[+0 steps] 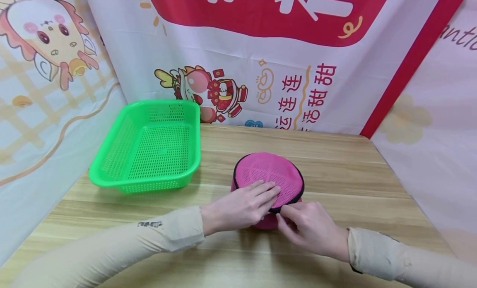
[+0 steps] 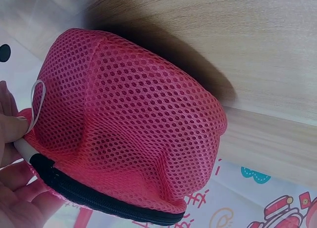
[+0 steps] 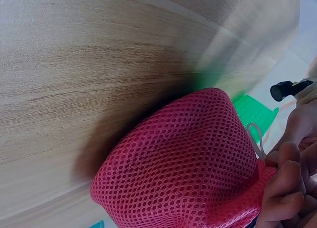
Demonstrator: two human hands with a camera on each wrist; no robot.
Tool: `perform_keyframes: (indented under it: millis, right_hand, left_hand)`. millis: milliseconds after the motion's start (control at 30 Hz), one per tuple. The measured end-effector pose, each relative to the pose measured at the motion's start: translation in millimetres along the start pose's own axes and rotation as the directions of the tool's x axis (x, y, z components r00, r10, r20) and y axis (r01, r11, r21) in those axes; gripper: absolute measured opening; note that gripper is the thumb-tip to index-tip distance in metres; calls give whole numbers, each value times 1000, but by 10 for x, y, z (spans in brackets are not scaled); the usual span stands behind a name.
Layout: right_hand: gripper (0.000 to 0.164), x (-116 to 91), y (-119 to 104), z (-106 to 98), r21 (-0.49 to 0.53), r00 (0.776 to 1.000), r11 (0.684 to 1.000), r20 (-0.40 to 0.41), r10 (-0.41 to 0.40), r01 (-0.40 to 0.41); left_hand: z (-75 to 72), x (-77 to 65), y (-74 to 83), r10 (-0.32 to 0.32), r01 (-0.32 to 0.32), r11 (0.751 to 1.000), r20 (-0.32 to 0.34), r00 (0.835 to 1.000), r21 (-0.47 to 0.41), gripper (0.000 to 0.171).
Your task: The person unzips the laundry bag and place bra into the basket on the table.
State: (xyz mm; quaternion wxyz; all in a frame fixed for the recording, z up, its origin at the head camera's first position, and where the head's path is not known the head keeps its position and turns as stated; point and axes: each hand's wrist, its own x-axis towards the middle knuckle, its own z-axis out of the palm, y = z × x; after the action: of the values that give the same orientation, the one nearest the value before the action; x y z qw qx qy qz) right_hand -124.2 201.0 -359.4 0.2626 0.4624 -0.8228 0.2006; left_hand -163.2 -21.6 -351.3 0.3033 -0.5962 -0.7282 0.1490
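Observation:
A round pink mesh laundry bag with a black zipper around its lid stands on the table. My left hand lies over the near left of the lid, its fingers stretched across the mesh and its thumb mostly hidden under the rim. At the near right edge my right hand pinches the zippered rim with curled fingers; any zipper pull there is covered. In the left wrist view the bag's mesh side bulges, and a thin white loop sticks out beside the fingers. Contents cannot be made out.
A green plastic basket with perforated walls stands to the left of the bag on the wooden table. Printed cloth hangs behind the table and along both sides.

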Motion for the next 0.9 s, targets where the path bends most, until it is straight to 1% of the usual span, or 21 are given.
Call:
perform_keyframes:
  millis: [333,433,567,700,767,900]
  right_hand:
    - [28,-26,26,2,19,1000,1000,9,2,-2]
    - [28,-32,35,4,24,1000,1000,-2,-6,6]
    - [26,-43,51,5,31,999,999,-28,-15,16]
    - [25,-63,60,11,27,999,1000,-51,-1,2]
    - [24,-74,54,16,24,998,1000,-55,16,-14]
    - [23,-89,28,32,18,997,999,-47,52,-52]
  left_hand:
    - [1,2,6,-10,9,999,-31,999,-35,36]
    - [-1,-7,4,-14,12,999,-35,999,-40,37]
    - [-9,-22,5,-9,8,1000,-28,1000,-23,39]
    - [-21,-20,14,-12,12,1000,-23,1000,-10,39]
    - [-16,-2,26,-24,23,1000,-35,999,-22,39]
    - [-1,54,59,-57,52,997,-91,994,-51,36]
